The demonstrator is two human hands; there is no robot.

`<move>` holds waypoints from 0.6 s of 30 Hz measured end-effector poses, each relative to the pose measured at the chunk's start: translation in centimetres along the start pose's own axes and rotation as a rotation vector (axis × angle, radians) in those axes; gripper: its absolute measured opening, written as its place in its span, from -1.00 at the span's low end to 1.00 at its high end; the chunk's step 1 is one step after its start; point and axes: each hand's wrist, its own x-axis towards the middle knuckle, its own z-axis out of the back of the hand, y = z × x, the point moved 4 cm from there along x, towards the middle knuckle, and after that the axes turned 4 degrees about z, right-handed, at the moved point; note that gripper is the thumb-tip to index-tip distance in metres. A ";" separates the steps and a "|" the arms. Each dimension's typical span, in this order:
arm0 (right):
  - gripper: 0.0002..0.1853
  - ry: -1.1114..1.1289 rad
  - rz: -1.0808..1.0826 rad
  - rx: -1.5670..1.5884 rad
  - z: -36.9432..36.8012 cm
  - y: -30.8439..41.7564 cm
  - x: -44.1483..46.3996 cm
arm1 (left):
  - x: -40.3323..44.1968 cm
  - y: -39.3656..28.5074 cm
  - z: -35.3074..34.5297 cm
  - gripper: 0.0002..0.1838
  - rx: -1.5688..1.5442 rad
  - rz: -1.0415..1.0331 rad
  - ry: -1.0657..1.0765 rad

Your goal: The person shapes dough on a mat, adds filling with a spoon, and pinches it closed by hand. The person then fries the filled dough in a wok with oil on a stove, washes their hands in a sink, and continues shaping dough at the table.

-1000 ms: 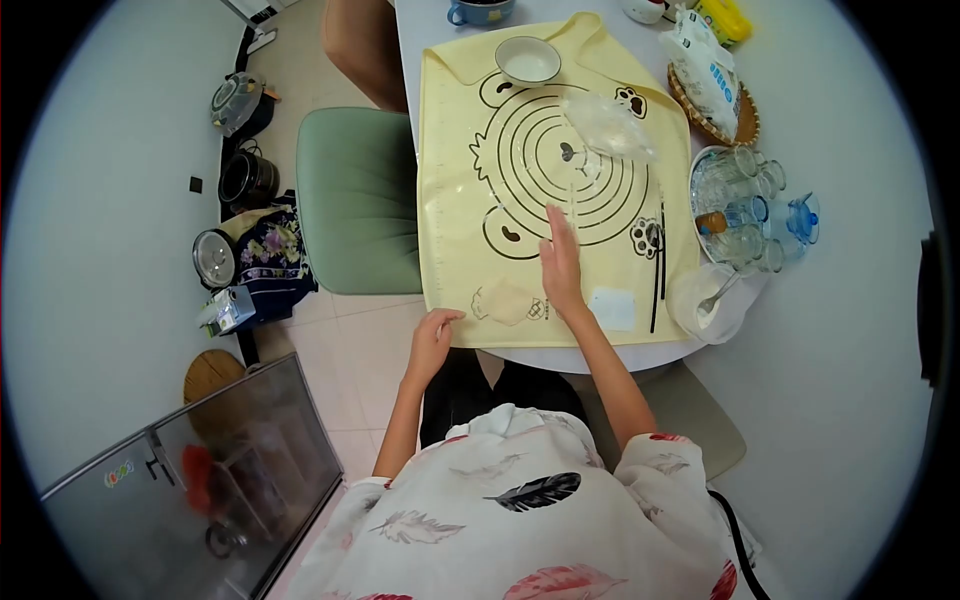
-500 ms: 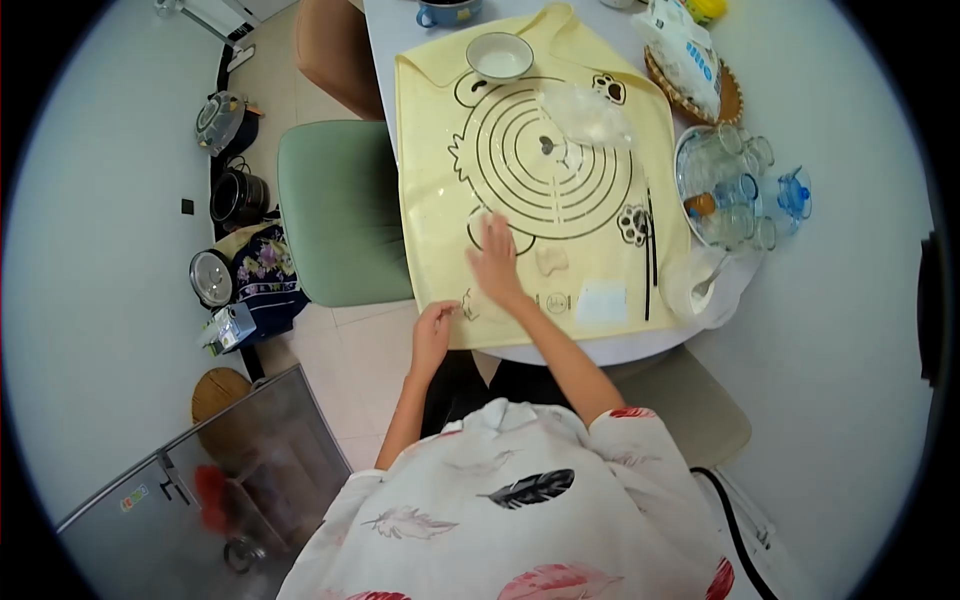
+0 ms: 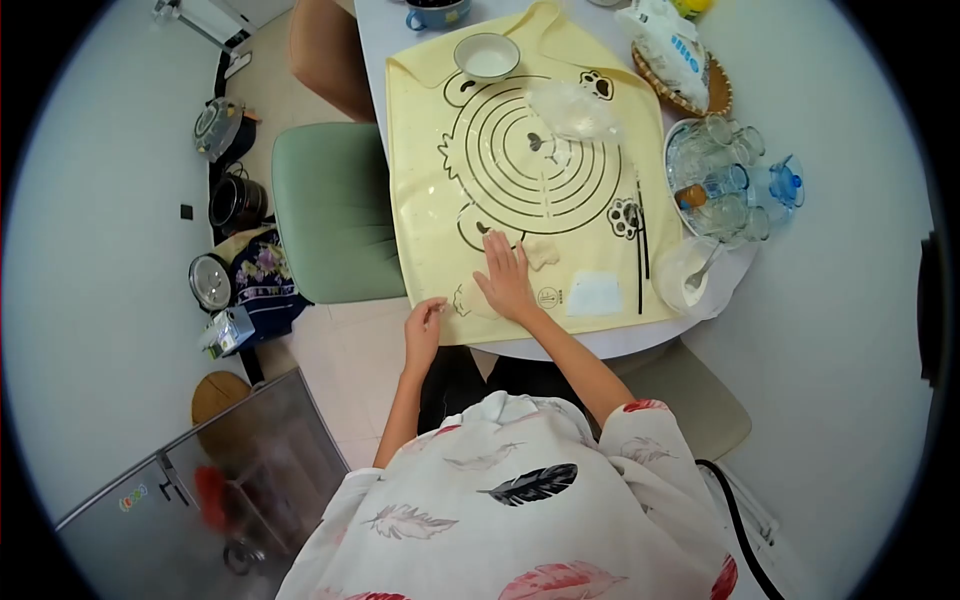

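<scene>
White-walled room, green chair (image 3: 330, 210) beside a white bench (image 3: 385, 25) covered by a yellow printed mat (image 3: 425, 215). Just changed: right hand (image 3: 506, 285) is down on the lower mat, near the printed ear, whereas a second ago it is raised farther up, toward the rings. A small pale dough-like piece (image 3: 543, 253) now shows just beside its fingertips, in plain view and within reach. Hands are apart from each other. Right one is palm down, fingers extended and slightly spread, gripping nothing visible; can't tell if anything lies under the palm. Left hand (image 3: 423, 325) is at the mat's near left edge, fingers bent in; can't tell whether it pinches the edge or holds a bit of something. Piece looks soft, flattish, cream, uneven outline, low contrast on the yellow, blurry texture. Outward from there: white sheet (image 3: 596, 294) right of the right hand, dark sticks (image 3: 641, 245) side by side past it, then a white container (image 3: 678, 288) with a spoon (image 3: 705, 268). Farther up, clear plastic bag (image 3: 578, 112) over part of the rings, bowl (image 3: 487, 58) near the far edge. Glasses (image 3: 725, 180) grouped off the right side, wicker basket (image 3: 718, 92) beyond.
</scene>
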 end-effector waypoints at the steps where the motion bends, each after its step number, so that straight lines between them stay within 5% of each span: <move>1: -0.43 -0.007 0.002 -0.008 0.1 -0.6 -0.2 | 0.0 0.7 -0.1 -0.79 -0.015 0.049 0.010; 3: -0.51 -0.076 -0.168 0.345 1.0 -1.7 -0.7 | -0.1 0.1 -0.4 -0.77 -0.044 0.087 0.034; 7: -0.52 0.008 -0.367 0.213 0.9 -0.2 -4.8 | 0.1 1.9 -1.6 -0.63 -0.049 0.062 0.078; 9: -0.48 -0.031 -0.291 0.168 1.3 1.0 -5.0 | 0.2 -0.6 -2.3 -0.52 -0.001 0.040 0.151; 11: -0.47 0.000 -0.455 0.253 0.9 1.1 -5.0 | 0.6 -2.5 -3.6 -0.43 0.300 -0.277 0.156; 15: -0.49 -0.122 -0.532 0.302 0.7 0.5 -3.7 | 2.7 -3.4 -5.3 -0.36 0.546 -0.409 0.212; 18: -0.56 -0.016 -0.528 0.210 0.5 0.7 -3.4 | 3.8 -3.9 -5.7 -0.39 0.628 -0.437 0.240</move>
